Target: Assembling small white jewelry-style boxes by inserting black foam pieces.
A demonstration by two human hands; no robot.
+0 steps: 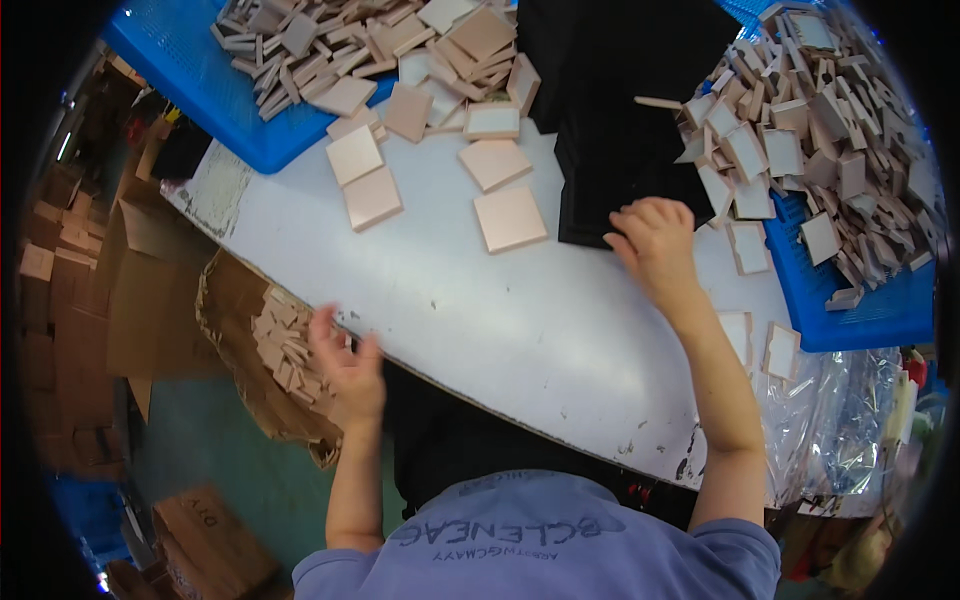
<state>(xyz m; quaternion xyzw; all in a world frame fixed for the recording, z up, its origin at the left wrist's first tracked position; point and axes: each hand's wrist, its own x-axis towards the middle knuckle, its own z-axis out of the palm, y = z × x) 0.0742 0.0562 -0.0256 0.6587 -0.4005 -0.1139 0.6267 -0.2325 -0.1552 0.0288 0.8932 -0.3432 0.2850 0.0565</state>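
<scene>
My left hand (345, 362) hangs over the table's left edge, fingers spread and blurred, above a cardboard box (235, 300) holding several small pink-tan square tiles (280, 345). It holds nothing that I can see. My right hand (652, 240) rests on the white table (520, 320) with fingers curled on the near edge of a black stack (610, 150). Loose pink square tiles (510, 218) lie on the table between the hands and the far trays.
A blue tray (200, 80) heaped with square tiles stands at the far left. Another blue tray (870, 300) full of tiles is at the right. Clear plastic wrap (840, 410) bunches at the right corner. Cardboard boxes (140, 290) crowd the floor on the left.
</scene>
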